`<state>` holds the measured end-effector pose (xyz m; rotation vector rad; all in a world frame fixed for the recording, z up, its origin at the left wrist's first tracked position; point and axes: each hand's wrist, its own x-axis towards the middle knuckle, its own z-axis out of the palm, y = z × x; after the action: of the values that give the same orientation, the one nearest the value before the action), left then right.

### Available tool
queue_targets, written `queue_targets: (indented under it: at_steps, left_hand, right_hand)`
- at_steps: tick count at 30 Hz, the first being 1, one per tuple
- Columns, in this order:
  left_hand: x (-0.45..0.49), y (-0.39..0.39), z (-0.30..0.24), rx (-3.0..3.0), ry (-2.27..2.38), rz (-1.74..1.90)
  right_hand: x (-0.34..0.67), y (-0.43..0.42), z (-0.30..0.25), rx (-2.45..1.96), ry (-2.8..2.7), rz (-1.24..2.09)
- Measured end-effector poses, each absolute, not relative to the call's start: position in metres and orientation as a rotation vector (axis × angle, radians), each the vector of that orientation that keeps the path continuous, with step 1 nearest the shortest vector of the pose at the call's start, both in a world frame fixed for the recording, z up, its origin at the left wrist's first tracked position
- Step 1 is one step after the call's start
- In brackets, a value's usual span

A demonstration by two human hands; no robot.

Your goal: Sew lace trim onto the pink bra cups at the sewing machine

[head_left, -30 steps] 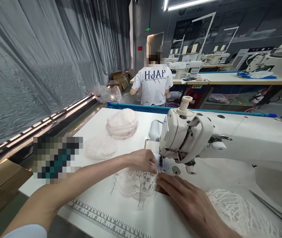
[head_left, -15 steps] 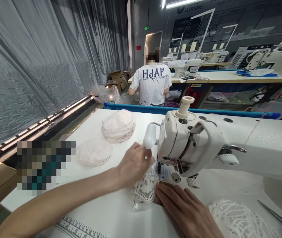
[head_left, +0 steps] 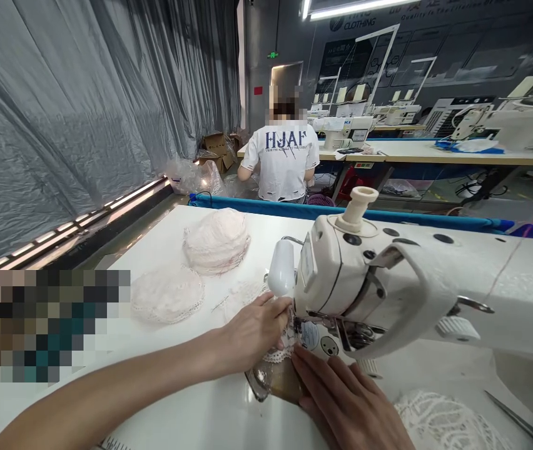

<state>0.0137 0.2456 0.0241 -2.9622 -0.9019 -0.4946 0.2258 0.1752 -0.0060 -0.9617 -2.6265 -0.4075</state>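
Observation:
A strip of white scalloped lace (head_left: 288, 344) lies at the needle area of a white sewing machine (head_left: 336, 269). My left hand (head_left: 259, 328) is closed on the lace, just left of the needle, with its fingertips partly hidden. More of the lace spreads on the table beyond that hand. My right hand (head_left: 348, 397) lies flat with fingers stretched out, its fingertips at the lace's near right edge. Below the lace, a shiny plate (head_left: 260, 382) shows on the machine bed. The needle is mostly hidden by the machine head and my left hand.
Two piles of pale lace pieces, a taller pile (head_left: 217, 240) and a flatter pile (head_left: 167, 295), sit on the white table (head_left: 201, 400). White lace (head_left: 449, 419) and tweezers (head_left: 522, 415) lie at right. A white lamp (head_left: 281, 269) adjoins the machine head. A co-worker (head_left: 285, 159) sits ahead.
The lace has moved away from me past the needle, its far part now spread beyond my left hand. My left hand has lowered onto it. The shiny plate is more exposed.

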Motion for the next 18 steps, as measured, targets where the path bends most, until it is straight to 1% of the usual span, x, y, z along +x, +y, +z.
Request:
queue_targets:
  at_steps: [3, 6, 10, 18]
  left_hand:
    - [0.015, 0.249, 0.026, -3.016, -0.893, -0.52]
    - [0.014, 0.243, 0.029, -3.003, -0.88, -0.581]
    - [0.013, 0.225, 0.033, -2.939, -0.882, -0.669]
    - [0.012, 0.217, 0.032, -2.919, -0.868, -0.611]
  right_hand:
    - [0.225, 0.176, -0.005, -0.954, -2.634, -0.492]
    - [0.225, 0.176, -0.004, -0.953, -2.649, -0.51]
    - [0.226, 0.174, -0.004, -0.983, -2.666, -0.442]
    - [0.226, 0.171, -0.003, -1.005, -2.619, -0.333]
